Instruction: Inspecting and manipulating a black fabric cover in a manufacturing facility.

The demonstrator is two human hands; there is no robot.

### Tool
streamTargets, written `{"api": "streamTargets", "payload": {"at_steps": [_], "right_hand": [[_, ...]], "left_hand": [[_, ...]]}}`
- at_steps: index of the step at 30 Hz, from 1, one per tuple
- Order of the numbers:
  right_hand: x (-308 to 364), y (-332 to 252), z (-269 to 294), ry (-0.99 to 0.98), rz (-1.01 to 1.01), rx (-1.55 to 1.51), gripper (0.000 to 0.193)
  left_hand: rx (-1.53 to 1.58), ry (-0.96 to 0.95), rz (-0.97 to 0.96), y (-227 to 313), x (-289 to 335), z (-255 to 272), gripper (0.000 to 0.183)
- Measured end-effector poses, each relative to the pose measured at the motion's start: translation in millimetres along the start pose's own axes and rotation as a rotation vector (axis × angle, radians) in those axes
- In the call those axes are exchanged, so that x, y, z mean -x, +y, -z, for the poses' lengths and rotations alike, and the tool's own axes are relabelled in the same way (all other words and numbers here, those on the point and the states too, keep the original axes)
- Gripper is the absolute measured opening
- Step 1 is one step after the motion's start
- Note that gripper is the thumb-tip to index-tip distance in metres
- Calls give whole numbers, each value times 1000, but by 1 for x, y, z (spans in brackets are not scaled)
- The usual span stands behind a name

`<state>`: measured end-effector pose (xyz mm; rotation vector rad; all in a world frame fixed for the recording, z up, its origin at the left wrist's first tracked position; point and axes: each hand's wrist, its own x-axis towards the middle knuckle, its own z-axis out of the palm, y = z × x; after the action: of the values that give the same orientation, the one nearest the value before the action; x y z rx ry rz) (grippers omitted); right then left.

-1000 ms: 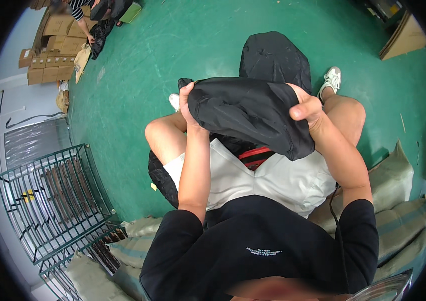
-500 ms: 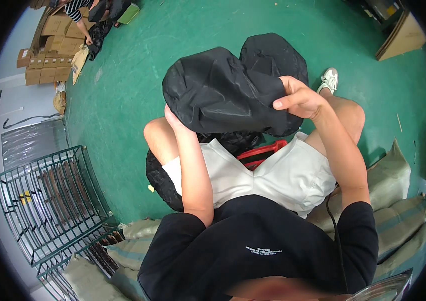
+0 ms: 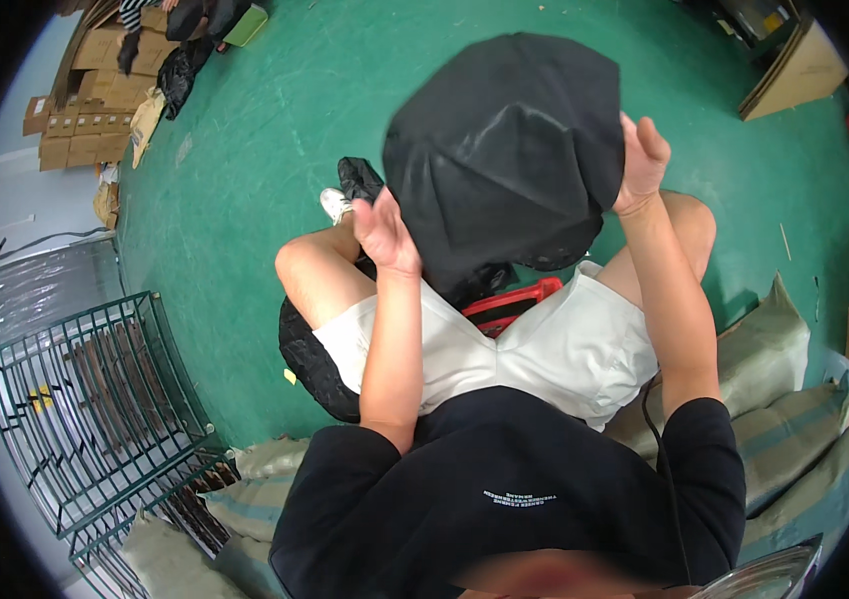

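Seemingly opened out but left creased, black cloth spans between left hand and right hand, finger grip unclear.

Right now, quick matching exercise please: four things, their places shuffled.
1. puffed-out black fabric piece
2. stacked brown cardboard boxes
3. red-and-black object
4. upright brown cardboard panel

A. picture's upper right
B. between the thighs
C. between left hand and right hand
D. picture's upper left

Pairs: 1-C; 2-D; 3-B; 4-A
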<state>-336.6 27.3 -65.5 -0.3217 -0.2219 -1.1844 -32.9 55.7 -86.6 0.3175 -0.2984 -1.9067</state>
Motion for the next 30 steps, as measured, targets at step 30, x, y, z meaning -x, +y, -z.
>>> {"api": "streamTargets", "payload": {"at_steps": [30], "right_hand": [[-5, -11, -2, 848, -69, 423, 22]], "left_hand": [[-269, 127, 84, 2, -57, -45, 55]]}}
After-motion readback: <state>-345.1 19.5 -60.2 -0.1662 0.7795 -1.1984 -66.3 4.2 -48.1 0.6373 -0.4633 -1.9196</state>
